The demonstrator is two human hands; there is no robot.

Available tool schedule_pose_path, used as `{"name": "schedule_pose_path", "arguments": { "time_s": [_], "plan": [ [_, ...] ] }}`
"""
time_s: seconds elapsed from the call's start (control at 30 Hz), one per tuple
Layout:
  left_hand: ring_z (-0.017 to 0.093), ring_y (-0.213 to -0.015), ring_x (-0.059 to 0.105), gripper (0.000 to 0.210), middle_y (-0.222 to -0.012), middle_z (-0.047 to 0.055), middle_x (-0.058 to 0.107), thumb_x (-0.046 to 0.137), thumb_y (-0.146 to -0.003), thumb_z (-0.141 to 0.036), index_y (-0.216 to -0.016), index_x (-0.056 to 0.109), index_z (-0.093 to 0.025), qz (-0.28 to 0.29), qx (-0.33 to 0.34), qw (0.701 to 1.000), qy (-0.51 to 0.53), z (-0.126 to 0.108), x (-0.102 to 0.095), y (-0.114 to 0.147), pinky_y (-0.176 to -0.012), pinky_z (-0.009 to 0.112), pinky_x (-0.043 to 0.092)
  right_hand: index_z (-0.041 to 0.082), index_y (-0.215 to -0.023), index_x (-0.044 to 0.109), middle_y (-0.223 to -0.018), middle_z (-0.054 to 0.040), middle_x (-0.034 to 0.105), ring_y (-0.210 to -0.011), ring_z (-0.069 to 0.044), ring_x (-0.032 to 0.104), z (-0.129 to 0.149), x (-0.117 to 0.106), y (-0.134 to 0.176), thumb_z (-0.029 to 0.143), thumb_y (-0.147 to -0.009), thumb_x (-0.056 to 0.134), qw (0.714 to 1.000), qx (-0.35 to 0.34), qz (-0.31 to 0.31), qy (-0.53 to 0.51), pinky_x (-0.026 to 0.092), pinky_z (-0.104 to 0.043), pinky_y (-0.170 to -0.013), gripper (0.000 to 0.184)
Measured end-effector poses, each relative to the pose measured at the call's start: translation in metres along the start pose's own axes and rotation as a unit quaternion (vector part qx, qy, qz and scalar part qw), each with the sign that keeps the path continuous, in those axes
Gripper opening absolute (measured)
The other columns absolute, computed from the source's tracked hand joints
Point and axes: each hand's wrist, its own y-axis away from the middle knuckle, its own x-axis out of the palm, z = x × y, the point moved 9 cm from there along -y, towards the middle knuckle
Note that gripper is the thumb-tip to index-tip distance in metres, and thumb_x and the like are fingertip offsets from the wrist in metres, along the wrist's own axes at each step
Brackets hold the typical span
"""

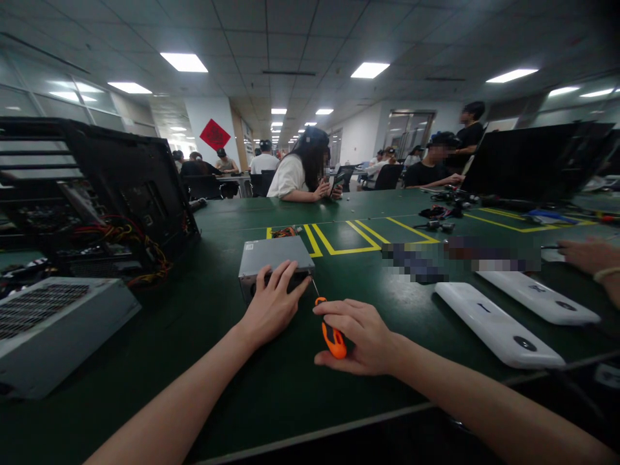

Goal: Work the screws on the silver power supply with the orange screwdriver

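Observation:
A grey metal computer power supply (278, 248) sits on the green table in front of me. My left hand (274, 300) grips its near side, fingers spread over the top front edge, with one digit reaching toward the right front corner. My right hand (361, 332) is closed on a screwdriver (334, 339) with an orange and black handle. The thin shaft points up and away, its tip at the power supply's right front corner. Whether the tip sits in a screw is too small to tell. Behind the power supply lies its bundle of coloured cables (285, 231).
An open black computer case (140, 187) and a second power supply (72, 342) stand at left. White devices (498, 323) lie at right, near another person's hand (588, 255). Yellow tape (346, 250) marks the green table (232, 400). A person in white (295, 171) sits opposite.

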Motion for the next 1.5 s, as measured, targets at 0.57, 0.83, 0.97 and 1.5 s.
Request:
{"name": "schedule_pose_path", "arguments": {
  "time_s": [0.57, 0.83, 0.97, 1.5],
  "plan": [
    [0.029, -0.127, 0.029, 0.044, -0.135, 0.015, 0.036, 0.047, -0.081, -0.020, -0.124, 0.046, -0.026, -0.007, -0.003, 1.000, 0.005, 0.000, -0.001, 0.000, -0.098, 0.052, 0.023, 0.013, -0.107, 0.044, -0.097, -0.0122, 0.062, -0.094, -0.019, 0.060, -0.001, -0.001, 0.001, 0.046, -0.084, 0.046, 0.998, 0.005, 0.013, -0.068, 0.050, -0.030, -0.075, 0.040],
    [0.029, -0.126, 0.029, 0.043, -0.134, 0.016, 0.037, 0.047, -0.081, -0.020, -0.124, 0.047, -0.026, -0.011, -0.005, 1.000, 0.003, 0.000, 0.000, 0.000, -0.098, 0.053, 0.023, 0.014, -0.103, 0.045, -0.097, -0.0116, 0.062, -0.085, -0.017, 0.062, 0.006, 0.002, -0.001, 0.044, -0.085, 0.046, 0.999, -0.014, 0.028, -0.024, 0.048, -0.027, -0.068, 0.035],
    [0.030, -0.126, 0.029, 0.044, -0.134, 0.015, 0.037, 0.048, -0.081, -0.020, -0.123, 0.047, -0.027, -0.013, -0.002, 1.000, 0.005, 0.000, 0.000, 0.000, -0.098, 0.052, 0.023, 0.017, -0.104, 0.040, -0.097, -0.0102, 0.062, -0.088, -0.018, 0.062, -0.004, 0.001, 0.006, 0.052, -0.079, 0.052, 0.998, 0.022, -0.007, -0.057, 0.049, -0.029, -0.074, 0.044],
    [0.029, -0.127, 0.029, 0.043, -0.136, 0.016, 0.035, 0.047, -0.082, -0.021, -0.124, 0.047, -0.027, -0.008, -0.008, 1.000, 0.002, 0.001, 0.001, -0.001, -0.098, 0.052, 0.022, 0.012, -0.102, 0.047, -0.094, -0.0125, 0.062, -0.088, -0.019, 0.060, 0.002, -0.003, -0.001, 0.044, -0.085, 0.042, 0.999, -0.011, 0.010, -0.042, 0.049, -0.029, -0.070, 0.036]
  ]
}}
